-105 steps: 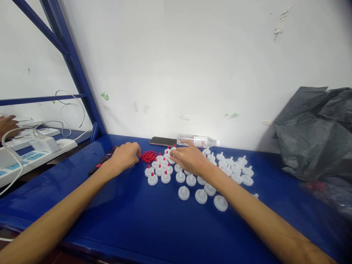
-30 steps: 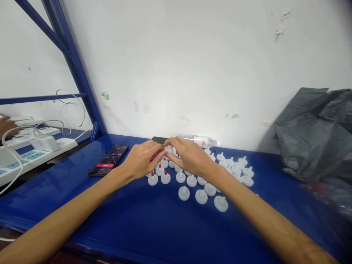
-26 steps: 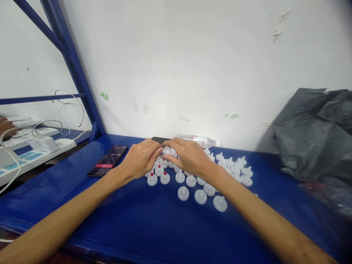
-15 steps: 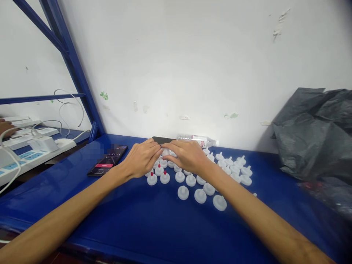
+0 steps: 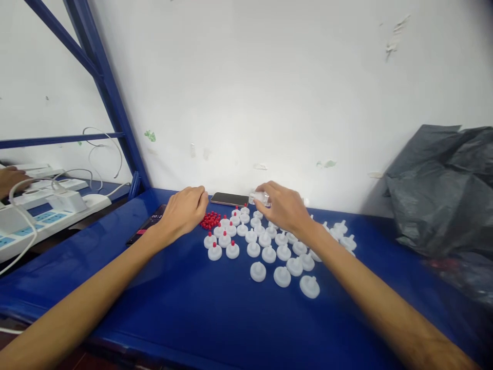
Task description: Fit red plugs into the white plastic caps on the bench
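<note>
My left hand [image 5: 185, 208] is closed, its fingers curled together beside a heap of small red caps [image 5: 210, 221]; whatever is in the fingertips is hidden. My right hand [image 5: 283, 206] is held above the back of a group of white round pieces with stems [image 5: 265, 239]. A whitish piece [image 5: 262, 197] shows between its thumb and fingers, blurred against the clear plastic bottle [image 5: 252, 198] lying behind. Several white pieces on the left of the group carry red caps on their stems, such as the capped piece [image 5: 232, 250] at the front.
A dark phone [image 5: 230, 200] lies against the wall; another phone [image 5: 143, 231] showing a timer is partly behind my left arm. Power strips [image 5: 50, 218] with cables and another person's hand [image 5: 13, 181] are at left. A grey plastic bag [image 5: 442, 190] stands at right.
My hands were together over the white pieces; now they are apart. The left has moved left to the red heap, uncovering it, while the right has shifted slightly right, over the bottle.
</note>
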### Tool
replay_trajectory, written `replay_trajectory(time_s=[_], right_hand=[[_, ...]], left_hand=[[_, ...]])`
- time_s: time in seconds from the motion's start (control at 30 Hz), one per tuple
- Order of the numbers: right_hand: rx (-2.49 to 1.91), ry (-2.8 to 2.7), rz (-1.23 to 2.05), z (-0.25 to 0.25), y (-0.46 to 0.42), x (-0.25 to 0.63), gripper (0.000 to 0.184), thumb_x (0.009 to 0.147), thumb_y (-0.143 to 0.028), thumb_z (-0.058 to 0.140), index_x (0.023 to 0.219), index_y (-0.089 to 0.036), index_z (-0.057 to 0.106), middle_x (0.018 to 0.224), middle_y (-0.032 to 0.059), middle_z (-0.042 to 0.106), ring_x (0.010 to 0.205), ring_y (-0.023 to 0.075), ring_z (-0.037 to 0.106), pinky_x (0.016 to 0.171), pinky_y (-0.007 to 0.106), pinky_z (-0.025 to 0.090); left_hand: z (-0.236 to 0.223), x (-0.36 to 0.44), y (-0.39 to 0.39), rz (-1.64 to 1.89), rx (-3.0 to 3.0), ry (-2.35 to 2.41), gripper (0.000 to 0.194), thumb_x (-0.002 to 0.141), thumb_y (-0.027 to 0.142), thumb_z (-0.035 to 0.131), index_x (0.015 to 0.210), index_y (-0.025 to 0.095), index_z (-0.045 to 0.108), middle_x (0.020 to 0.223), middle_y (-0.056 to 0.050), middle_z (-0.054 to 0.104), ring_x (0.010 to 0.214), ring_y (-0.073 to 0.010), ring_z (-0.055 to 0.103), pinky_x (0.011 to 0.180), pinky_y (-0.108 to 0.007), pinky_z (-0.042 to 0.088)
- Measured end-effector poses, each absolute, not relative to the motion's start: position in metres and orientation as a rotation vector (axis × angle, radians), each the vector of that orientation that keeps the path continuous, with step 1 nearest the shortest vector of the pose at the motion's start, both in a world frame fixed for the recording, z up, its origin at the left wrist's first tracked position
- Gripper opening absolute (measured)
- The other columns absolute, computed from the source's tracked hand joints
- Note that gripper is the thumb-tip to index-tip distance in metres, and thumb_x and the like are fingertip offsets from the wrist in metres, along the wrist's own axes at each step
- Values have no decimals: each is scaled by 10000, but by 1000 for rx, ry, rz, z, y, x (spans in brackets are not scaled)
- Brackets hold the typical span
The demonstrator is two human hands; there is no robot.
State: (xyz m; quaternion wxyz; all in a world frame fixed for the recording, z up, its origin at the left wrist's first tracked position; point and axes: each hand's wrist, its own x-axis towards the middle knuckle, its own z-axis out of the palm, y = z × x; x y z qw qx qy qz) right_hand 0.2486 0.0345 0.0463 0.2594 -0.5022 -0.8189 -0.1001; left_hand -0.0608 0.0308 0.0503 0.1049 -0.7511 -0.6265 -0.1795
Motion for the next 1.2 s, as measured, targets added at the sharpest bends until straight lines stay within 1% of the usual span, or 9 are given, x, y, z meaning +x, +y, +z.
replay_trajectory(time_s=[0.17,0.27,0.4,0.53,0.63,0.77,0.93,1.1,1.2], right_hand=[[-1341,-2297,-249,43,27,233,312,1235,-243,664,1420,-282,912,1470,116,983,1090,306,929,856,397,655],[-1353,-2330,-230,45,26,233,319,1258,-243,633,1395,-321,910,1424,93,993,1070,304,933,847,393,653],[-1306,-2368,-156,47,26,235,273,1266,-272,668,1335,-338,923,1203,74,1006,1037,322,935,875,425,684],[-1086,-2425,-77,43,23,234,200,1203,-224,814,1120,-358,937,1366,65,986,993,287,932,831,413,705],[-1034,-2463,-33,41,19,231,212,1161,-199,871,1044,-362,939,1328,52,983,968,281,930,858,427,735],[-1019,-2518,74,43,14,225,268,1134,-157,864,996,-374,939,1205,25,1008,1128,317,958,981,461,771],[-1021,-2512,182,44,9,221,302,1086,-115,892,1000,-398,957,1154,-16,1021,1044,283,969,883,407,762],[-1018,-2525,231,42,7,220,345,1060,-69,902,970,-400,942,1099,-52,1022,1002,250,971,818,341,717],[-1030,-2529,273,42,6,219,342,1028,-93,927,964,-427,964,1106,-56,1024,1010,282,976,838,379,745]], left_hand=[[53,-61,34,-427,-2171,-1989,361,1335,256,491,1330,208,849,1318,-179,940,1232,-385,887,937,-413,565],[50,-64,37,-423,-2209,-1971,346,1302,250,589,1396,221,920,1428,-174,945,1321,-381,900,1020,-401,626],[46,-66,39,-408,-2272,-1943,380,1239,155,639,1410,235,969,1497,-170,958,1363,-385,911,1088,-411,659],[48,-64,38,-387,-2320,-1988,400,1229,123,659,1481,219,954,1523,-188,971,1412,-393,915,1134,-422,660],[51,-64,36,-354,-2314,-2020,338,1239,159,695,1443,211,960,1461,-199,986,1376,-407,926,1121,-437,661],[52,-67,36,-388,-2318,-1996,311,1222,156,715,1370,216,982,1426,-199,991,1344,-408,931,1107,-435,665],[49,-73,39,-472,-2383,-1988,370,1152,68,699,1284,178,1028,1430,-223,995,1369,-401,945,1147,-427,692],[52,-77,41,-480,-2436,-2023,370,1099,43,707,1167,177,1046,1245,-179,1027,1211,-363,973,1079,-400,700],[54,-81,41,-409,-2435,-2044,364,1103,58,707,1160,189,1042,1191,-161,1025,1136,-346,965,1048,-395,689]])
